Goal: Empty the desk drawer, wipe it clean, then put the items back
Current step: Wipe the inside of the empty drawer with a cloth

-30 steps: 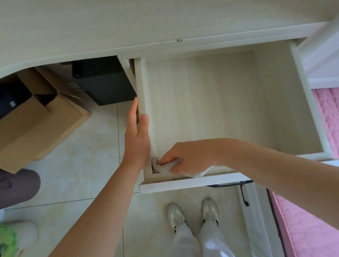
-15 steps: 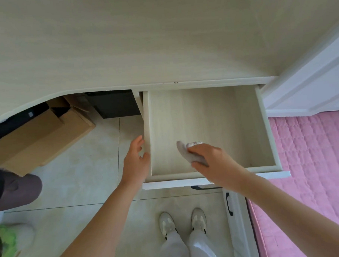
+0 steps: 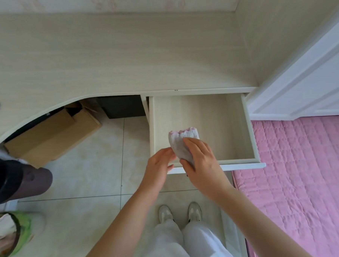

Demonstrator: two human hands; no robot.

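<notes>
Pale wood table (image 3: pixel 123 58) is filling the upper part of the view, with its drawer (image 3: pixel 250 136) pulled out over a tiled floor (image 3: pixel 85 171) and a pink quilted bed (image 3: pixel 302 171) lying to the right. A second ago the right hand (image 3: pixel 202 162) was pressing the cloth (image 3: pixel 182 142) into the near left corner of the drawer while the left hand (image 3: pixel 158 167) was resting on the left rim; now the cloth is lifted clear of the drawer bottom and hanging above its near left part, and the left hand has left the rim and is coming in beside the cloth.

The right hand is gripping the cloth, fingers curled over its lower half. The left hand is holding nothing, its fingers loosely bent and just touching or nearly touching the cloth's lower left edge; which of the two I cannot tell.

The drawer is showing nothing inside. Judging from that, the wiping is likely finishing, or the cloth is about to be refolded for another pass, and putting the items back is not yet begun.

The cloth is bunched into a short roll. Its long axis is running from the near right, inside the right hand, up and away to the far left, with its pink scalloped edge pointing toward the back of the drawer.
</notes>
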